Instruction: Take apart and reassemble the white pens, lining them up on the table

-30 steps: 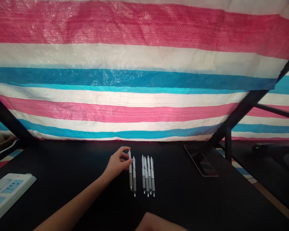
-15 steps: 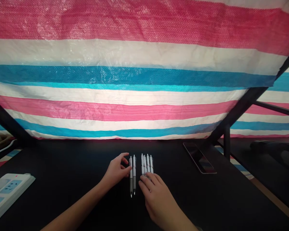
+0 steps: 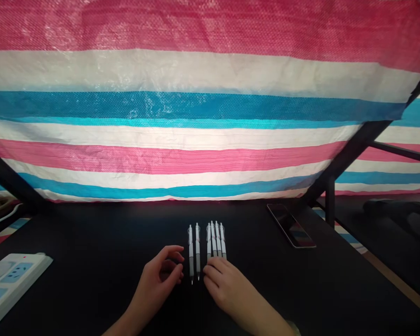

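Two white pens with grey grips point(image 3: 194, 252) lie side by side on the black table point(image 3: 91, 261), tips toward me, a small gap between them. Just left of them is my left hand point(image 3: 161, 275), its fingers curved and apart with nothing in them. To the right, several similar white pens point(image 3: 216, 239) lie close together in a row. My right hand point(image 3: 227, 284) rests over the lower ends of that row, fingers bent and close together, hiding the tips. Whether its fingers grip any of these pens cannot be made out.
A dark phone point(image 3: 291, 226) lies at the back right of the table. At the left edge sits a white power strip point(image 3: 19, 284) with blue socket panels. Striped sheeting point(image 3: 178, 135) hangs behind the table between slanted black frame bars point(image 3: 343, 161).
My left hand has drawn back from the two pens, down and to the left. The gap between those pens is wider. My right hand has shifted slightly, still at the row's lower ends.
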`<state>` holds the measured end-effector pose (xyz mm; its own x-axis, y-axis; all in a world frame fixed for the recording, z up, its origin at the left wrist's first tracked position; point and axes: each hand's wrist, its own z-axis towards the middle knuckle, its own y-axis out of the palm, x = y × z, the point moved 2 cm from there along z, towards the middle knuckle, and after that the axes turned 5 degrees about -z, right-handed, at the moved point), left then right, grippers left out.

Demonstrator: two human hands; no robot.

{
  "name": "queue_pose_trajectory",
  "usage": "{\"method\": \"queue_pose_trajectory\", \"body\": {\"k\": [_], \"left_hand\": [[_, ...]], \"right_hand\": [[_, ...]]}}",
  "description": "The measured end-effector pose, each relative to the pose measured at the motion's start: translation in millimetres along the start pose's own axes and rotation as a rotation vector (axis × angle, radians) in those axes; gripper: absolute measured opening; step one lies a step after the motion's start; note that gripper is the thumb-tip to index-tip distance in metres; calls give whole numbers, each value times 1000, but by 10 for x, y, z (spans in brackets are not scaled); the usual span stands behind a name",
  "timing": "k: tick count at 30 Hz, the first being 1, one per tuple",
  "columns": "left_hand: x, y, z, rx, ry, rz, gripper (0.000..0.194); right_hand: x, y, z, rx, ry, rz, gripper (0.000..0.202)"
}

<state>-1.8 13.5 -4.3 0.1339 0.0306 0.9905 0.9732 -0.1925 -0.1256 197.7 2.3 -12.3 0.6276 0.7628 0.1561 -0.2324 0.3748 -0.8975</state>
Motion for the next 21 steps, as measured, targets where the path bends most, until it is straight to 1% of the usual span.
{"method": "queue_pose_trajectory", "body": {"k": [3,6,10,13,17,19,21], "left_hand": [[-33,8,10,42,128,123,22],[-25,41,-1,15,268,235,21],[10,79,-45,-21,329,335,26],[31,116,-74,-65,377,417,37],[22,166,-82,-145,458,530,49],[13,175,-73,-174,468,561,56],[16,175,-67,-203,458,569,62]], "right_hand": [[5,-111,35,49,-33,43,17],[32,-279,90,157,-17,88,17],[93,-425,133,213,62,210,16],[126,-442,108,239,150,287,20],[150,-387,29,271,256,374,27],[170,-356,3,304,315,405,31],[196,-343,-5,364,384,418,33]]}}
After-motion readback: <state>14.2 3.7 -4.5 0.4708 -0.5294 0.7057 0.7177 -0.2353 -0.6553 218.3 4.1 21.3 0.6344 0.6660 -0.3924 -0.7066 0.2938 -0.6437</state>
